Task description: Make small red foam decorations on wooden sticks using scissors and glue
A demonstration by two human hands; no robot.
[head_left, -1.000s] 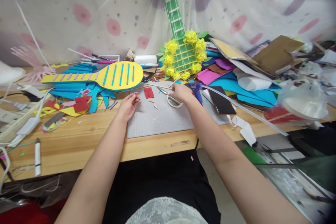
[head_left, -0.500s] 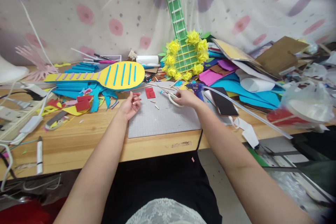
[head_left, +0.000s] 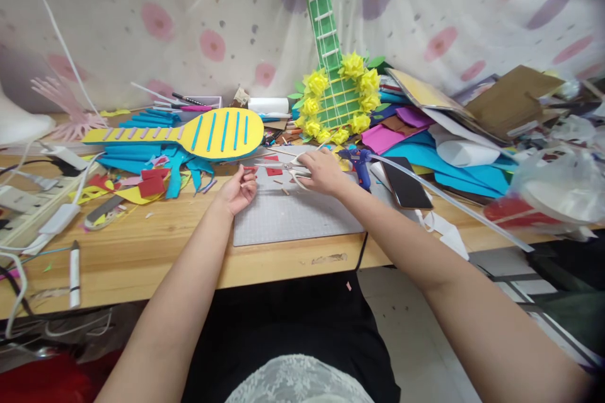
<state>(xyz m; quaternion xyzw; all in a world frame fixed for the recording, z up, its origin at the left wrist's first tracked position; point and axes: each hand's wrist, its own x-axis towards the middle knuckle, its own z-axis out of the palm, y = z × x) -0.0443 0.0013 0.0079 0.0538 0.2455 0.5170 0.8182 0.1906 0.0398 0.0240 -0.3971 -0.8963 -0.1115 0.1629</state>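
My left hand (head_left: pixel 239 189) pinches a small strip of red paper (head_left: pixel 249 169) over the left edge of the grey cutting mat (head_left: pixel 302 217). In my right hand (head_left: pixel 322 170) are white-handled scissors (head_left: pixel 299 174), their blades pointing left and reaching close to the red strip. Whether the blades touch the strip is hard to tell. Beneath the scissors a red paper piece (head_left: pixel 273 171) lies on the mat, partly covered by the blades. Small stick-like bits (head_left: pixel 285 191) lie just below it.
Behind the mat stands a green paper instrument (head_left: pixel 338 101) ringed with yellow flowers. A yellow paddle-shaped piece (head_left: pixel 222 132) rests at left on blue paper strips. On the right are a blue glue gun (head_left: pixel 362 167), a phone (head_left: pixel 405 182) and a plastic bag (head_left: pixel 553 170).
My right hand has brought the scissors left, from the mat's middle to the red strip, and the blades now stretch across the red piece. My left hand keeps its pinch.
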